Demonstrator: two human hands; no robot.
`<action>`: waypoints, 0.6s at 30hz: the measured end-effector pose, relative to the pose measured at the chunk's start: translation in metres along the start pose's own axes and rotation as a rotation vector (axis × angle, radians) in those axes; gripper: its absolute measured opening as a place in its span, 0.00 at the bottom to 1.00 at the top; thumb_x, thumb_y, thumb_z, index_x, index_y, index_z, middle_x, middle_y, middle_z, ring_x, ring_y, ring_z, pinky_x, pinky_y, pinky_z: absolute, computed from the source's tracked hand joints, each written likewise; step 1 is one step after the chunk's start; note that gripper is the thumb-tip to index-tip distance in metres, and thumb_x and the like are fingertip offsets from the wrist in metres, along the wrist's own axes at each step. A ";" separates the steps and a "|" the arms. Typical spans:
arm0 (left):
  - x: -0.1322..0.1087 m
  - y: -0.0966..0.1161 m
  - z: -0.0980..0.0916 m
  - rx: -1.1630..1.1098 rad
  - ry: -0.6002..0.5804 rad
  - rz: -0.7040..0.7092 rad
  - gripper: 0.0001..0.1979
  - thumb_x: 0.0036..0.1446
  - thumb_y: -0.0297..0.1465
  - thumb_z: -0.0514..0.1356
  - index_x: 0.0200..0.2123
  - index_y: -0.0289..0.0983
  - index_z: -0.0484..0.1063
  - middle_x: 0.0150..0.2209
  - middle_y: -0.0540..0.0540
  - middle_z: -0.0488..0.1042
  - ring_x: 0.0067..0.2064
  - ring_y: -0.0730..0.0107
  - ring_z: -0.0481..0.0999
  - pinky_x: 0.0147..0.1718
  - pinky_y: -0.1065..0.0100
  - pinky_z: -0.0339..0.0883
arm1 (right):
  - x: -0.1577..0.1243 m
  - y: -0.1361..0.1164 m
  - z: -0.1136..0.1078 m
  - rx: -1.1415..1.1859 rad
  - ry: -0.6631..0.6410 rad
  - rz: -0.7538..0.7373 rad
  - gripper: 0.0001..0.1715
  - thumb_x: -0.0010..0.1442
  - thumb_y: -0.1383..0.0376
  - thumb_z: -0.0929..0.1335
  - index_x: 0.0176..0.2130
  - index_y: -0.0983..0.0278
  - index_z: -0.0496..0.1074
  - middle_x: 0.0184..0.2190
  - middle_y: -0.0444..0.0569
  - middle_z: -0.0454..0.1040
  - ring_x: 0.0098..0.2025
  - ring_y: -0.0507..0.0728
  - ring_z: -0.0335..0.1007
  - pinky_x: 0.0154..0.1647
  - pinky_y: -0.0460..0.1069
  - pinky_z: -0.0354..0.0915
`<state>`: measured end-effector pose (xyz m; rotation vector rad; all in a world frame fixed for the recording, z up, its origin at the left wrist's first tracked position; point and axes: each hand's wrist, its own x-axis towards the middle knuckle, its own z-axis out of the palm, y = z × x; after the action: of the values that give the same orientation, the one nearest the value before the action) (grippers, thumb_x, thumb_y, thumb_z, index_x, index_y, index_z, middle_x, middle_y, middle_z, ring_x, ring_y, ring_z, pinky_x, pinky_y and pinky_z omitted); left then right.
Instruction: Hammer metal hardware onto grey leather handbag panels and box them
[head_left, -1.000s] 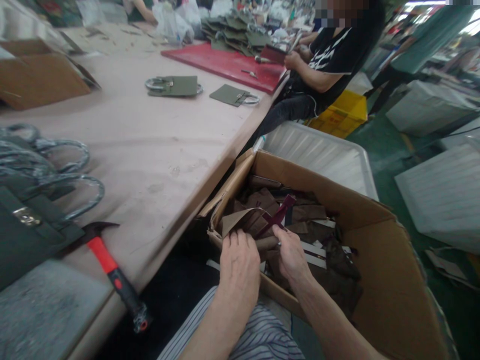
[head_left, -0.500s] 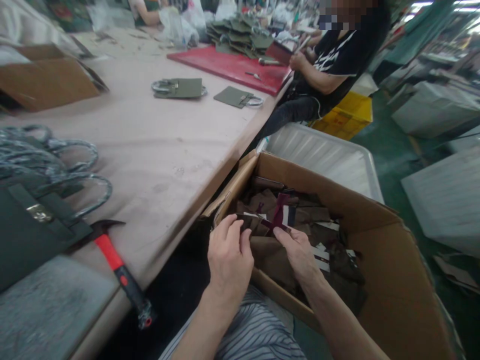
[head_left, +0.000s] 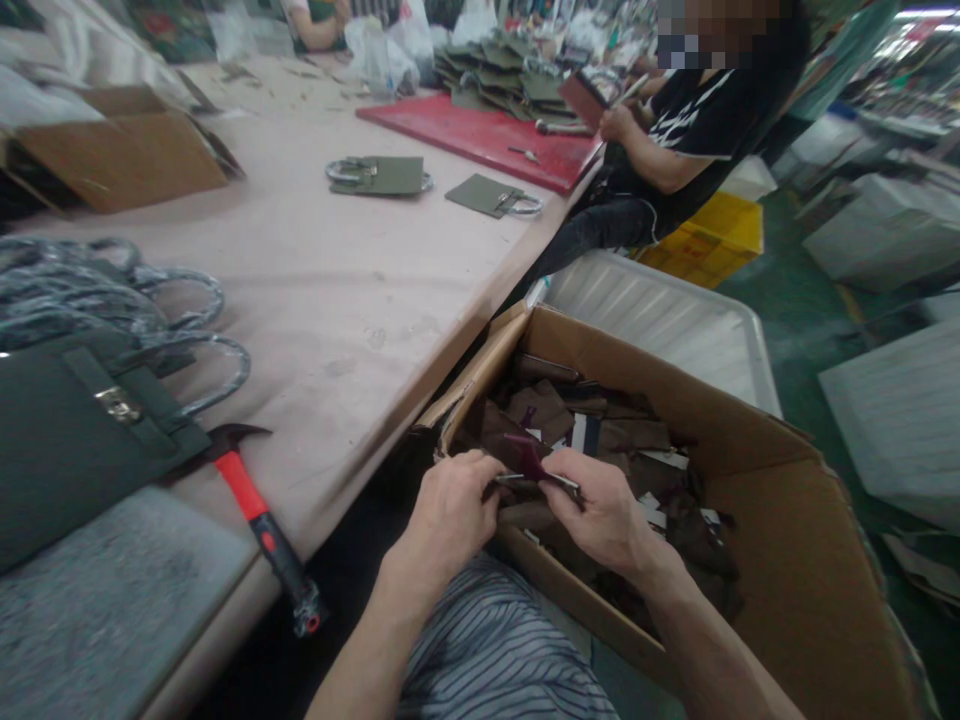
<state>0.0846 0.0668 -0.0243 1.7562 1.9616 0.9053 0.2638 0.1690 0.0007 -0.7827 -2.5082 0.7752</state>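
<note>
A small brown piece with a maroon strip (head_left: 529, 460) is stretched between my two hands, above the near edge of a cardboard box. My left hand (head_left: 456, 502) pinches its left end, and my right hand (head_left: 600, 508) is closed around the right end. Thin pale edges show beside the fingers; the exact kind of piece is unclear. Below and beyond my hands, the cardboard box (head_left: 787, 530) holds brown pieces (head_left: 634, 435), some with white or maroon parts.
On the table (head_left: 300, 290) at left are a green handbag (head_left: 67, 430), wrapped handles (head_left: 82, 290), a red-and-black hammer (head_left: 259, 525) and a grey slab (head_left: 112, 610). Farther off lie two flat green bags and a red board (head_left: 480, 140). A co-worker (head_left: 697, 130) sits beside it.
My left fingers have closed on the left end of the piece. Both hands now grip it, and its maroon strip has shifted lower and left. The whole view has shifted slightly.
</note>
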 end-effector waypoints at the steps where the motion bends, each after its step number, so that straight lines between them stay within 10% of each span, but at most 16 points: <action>1: -0.003 -0.003 0.001 -0.011 -0.014 0.051 0.12 0.56 0.19 0.59 0.37 0.40 0.77 0.35 0.48 0.79 0.37 0.65 0.80 0.39 0.66 0.73 | 0.001 0.002 -0.002 -0.041 0.019 -0.074 0.08 0.62 0.68 0.65 0.33 0.61 0.73 0.30 0.48 0.76 0.33 0.55 0.71 0.35 0.49 0.66; 9: -0.022 0.003 0.004 0.038 0.466 0.371 0.14 0.60 0.18 0.51 0.39 0.36 0.74 0.36 0.41 0.79 0.38 0.64 0.78 0.38 0.64 0.73 | -0.001 0.031 -0.002 -0.066 0.213 -0.143 0.06 0.57 0.67 0.69 0.38 0.59 0.75 0.39 0.51 0.80 0.44 0.61 0.77 0.46 0.55 0.71; 18: -0.043 0.004 0.040 0.105 0.515 0.512 0.15 0.60 0.19 0.51 0.45 0.32 0.73 0.38 0.39 0.80 0.44 0.59 0.79 0.50 0.56 0.72 | -0.026 0.034 0.023 0.114 0.492 0.080 0.17 0.61 0.62 0.70 0.50 0.57 0.78 0.50 0.52 0.80 0.52 0.63 0.77 0.56 0.58 0.71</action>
<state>0.1201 0.0334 -0.0574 2.3229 1.8844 1.5813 0.2848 0.1680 -0.0432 -0.9100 -1.9899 0.6497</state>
